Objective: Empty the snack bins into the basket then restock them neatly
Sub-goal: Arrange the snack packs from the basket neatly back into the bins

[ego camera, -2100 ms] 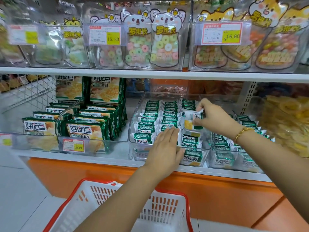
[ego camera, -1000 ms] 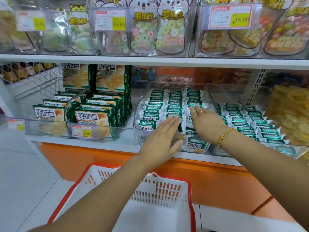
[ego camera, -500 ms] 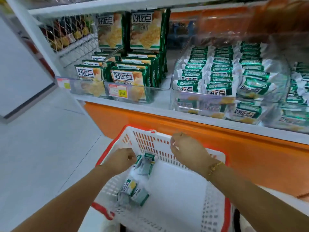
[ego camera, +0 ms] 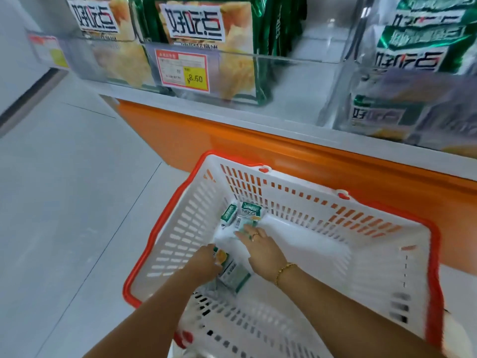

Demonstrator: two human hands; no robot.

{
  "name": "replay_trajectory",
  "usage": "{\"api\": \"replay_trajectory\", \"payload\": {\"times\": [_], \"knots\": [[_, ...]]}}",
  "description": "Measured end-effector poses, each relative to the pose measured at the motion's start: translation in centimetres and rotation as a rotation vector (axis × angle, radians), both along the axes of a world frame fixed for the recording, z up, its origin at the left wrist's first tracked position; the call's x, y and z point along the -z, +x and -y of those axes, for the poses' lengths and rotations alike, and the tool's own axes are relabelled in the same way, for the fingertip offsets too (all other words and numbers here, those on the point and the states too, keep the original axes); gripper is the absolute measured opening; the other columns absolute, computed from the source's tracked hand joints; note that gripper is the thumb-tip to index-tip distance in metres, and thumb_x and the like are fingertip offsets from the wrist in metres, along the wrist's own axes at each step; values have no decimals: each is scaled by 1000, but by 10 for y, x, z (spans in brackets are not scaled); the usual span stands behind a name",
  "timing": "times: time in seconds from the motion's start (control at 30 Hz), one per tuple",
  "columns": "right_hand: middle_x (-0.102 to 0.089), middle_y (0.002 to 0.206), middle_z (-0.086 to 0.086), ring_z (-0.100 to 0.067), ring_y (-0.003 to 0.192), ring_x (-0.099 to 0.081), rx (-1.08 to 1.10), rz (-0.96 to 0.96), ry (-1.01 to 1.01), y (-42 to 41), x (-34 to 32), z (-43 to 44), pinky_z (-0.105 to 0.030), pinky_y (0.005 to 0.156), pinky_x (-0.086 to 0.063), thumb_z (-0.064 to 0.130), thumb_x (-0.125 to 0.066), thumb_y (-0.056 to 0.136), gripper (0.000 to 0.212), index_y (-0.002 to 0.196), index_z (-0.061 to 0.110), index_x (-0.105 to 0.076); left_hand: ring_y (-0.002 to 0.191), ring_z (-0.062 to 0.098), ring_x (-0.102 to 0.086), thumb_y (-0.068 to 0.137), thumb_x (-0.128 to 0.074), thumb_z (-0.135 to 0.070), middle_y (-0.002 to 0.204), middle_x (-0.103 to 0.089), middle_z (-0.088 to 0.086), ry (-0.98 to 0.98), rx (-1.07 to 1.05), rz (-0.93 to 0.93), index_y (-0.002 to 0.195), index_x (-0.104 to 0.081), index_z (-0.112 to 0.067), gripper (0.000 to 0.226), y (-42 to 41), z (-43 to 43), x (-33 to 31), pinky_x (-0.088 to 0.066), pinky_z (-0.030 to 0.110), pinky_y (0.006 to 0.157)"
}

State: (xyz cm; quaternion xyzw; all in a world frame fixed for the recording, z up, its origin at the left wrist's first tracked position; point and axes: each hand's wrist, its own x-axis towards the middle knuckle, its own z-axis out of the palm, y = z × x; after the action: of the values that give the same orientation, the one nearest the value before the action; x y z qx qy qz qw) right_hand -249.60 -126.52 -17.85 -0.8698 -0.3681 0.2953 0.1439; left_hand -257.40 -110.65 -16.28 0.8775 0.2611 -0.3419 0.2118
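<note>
Lower centre of the frame, both hands reach into a white basket (ego camera: 296, 200). The right hand (ego camera: 264, 250) lies flat, fingers straight, touching snack packets (ego camera: 249, 211). The left hand (ego camera: 204, 262) covers other packets (ego camera: 233, 275); whether it grips them is hidden.

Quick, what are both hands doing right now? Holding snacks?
Left hand: fingers hidden over a green-and-white foil snack packet; cannot tell if it grips.
Right hand: open, straight fingers resting on another green-and-white packet in the white plastic basket.
</note>
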Motion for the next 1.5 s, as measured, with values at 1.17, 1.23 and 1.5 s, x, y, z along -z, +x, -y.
{"api": "replay_trajectory", "payload": {"times": [1.17, 1.23, 1.5], "knots": [[-66, 119, -14, -34, 99, -68, 966, -1379, 950, 29, -106, 96, -38, 67, -58, 9, -49, 95, 32, 126, 14, -56, 85, 18, -55, 88, -64, -12, 92, -59, 7, -722, -765, 190, 108, -59, -8, 21, 18, 55, -61, -52, 31, 79], [-64, 123, -6, -25, 108, -65, 835, -1233, 873, 32, -138, 103, -29, 66, -57, 0, -48, 95, 34, 123, 15, -57, 88, 21, -58, 87, -64, -13, 103, -64, 12, -806, -809, 239, 111, -61, -7, 24, 23, 62, -79, -53, 30, 76], [-65, 106, 11, -10, 100, -60, 374, -396, 474, 26, -231, 135, -33, 89, -49, 36, -67, 85, 22, 105, 28, -71, 87, 16, -69, 96, -48, -11, 102, -73, 9, -952, -499, 413, 115, -62, -10, 24, 36, 103, -172, -55, 25, 70]]}}
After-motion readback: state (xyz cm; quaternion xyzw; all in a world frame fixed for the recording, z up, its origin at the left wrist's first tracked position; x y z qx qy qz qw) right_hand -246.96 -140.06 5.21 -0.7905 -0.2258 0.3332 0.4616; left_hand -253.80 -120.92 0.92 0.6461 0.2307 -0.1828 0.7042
